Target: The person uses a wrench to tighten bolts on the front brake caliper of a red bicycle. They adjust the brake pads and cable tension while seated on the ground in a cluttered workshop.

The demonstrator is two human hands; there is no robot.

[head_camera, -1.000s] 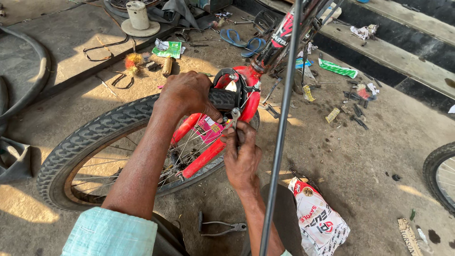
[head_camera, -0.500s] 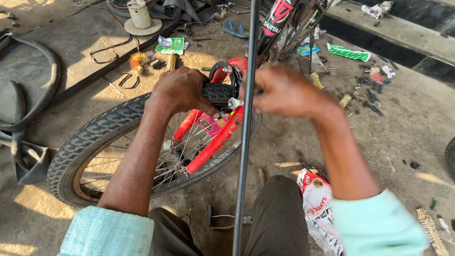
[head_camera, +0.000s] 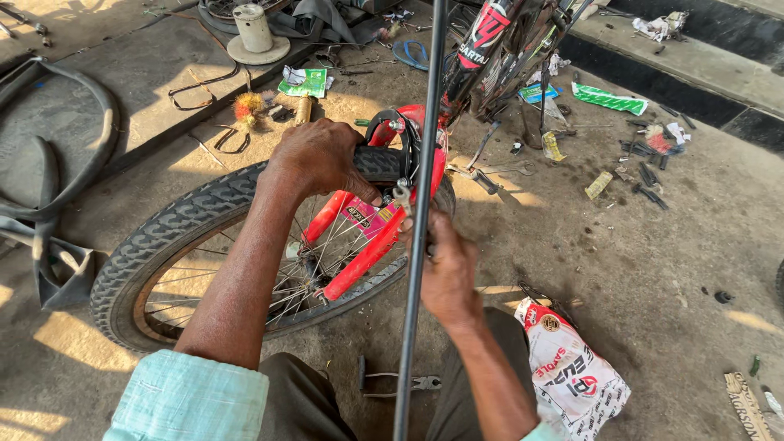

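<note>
A: Both hands on the bike? Left hand [head_camera: 318,159]?
B: Clamped over tyre [head_camera: 163,237] top, by brake caliper [head_camera: 400,143].
A: Right hand [head_camera: 445,269]?
B: Pinching small fitting at red fork [head_camera: 367,253]; grip narrow, behind dark rod [head_camera: 420,220].

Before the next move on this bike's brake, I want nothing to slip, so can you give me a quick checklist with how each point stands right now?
1. Left hand grips the tyre at the top by the brake: ok.
2. Right hand is at the red fork, just below the brake: ok.
3. What the right hand's fingers pinch: cannot tell, a dark bar crosses in front of them.
4. Pliers within reach: ok, on the ground between the knees.
5. Wrench within reach: ok, on the ground beyond the wheel.
6. Ground around the wheel free of clutter: not ok, scraps and small tools lie scattered.
</note>
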